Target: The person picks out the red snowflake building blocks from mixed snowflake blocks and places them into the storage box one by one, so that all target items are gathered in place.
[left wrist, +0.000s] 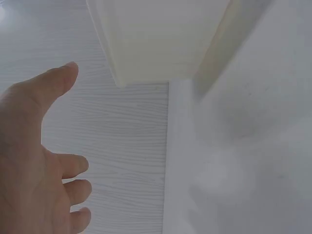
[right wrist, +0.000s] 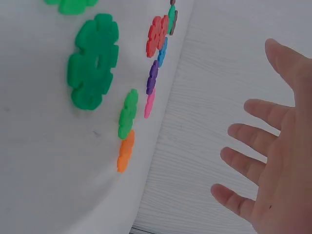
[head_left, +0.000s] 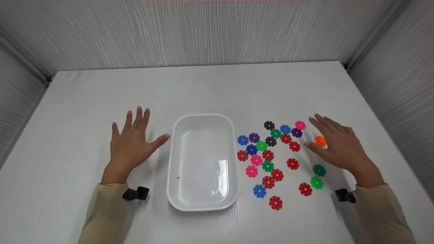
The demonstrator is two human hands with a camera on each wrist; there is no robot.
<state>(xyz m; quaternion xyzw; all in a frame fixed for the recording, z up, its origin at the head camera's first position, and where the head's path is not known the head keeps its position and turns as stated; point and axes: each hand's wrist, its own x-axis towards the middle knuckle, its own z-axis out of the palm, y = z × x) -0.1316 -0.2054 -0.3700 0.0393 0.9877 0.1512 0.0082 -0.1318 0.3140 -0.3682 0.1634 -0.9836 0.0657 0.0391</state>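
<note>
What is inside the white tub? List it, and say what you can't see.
Nothing shows inside the white tub: its floor is bare apart from glare and a tiny dark speck. All the flower discs lie on the table to its right. No part of its inside is covered.

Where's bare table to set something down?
Free: the table behind the white tray, and left of the left hand. Crowded: the plastic discs between tray and right hand.

My sleeves (head_left: 101, 213) are pale cream, long; a small black clip (head_left: 136, 193) sits at each wrist.
</note>
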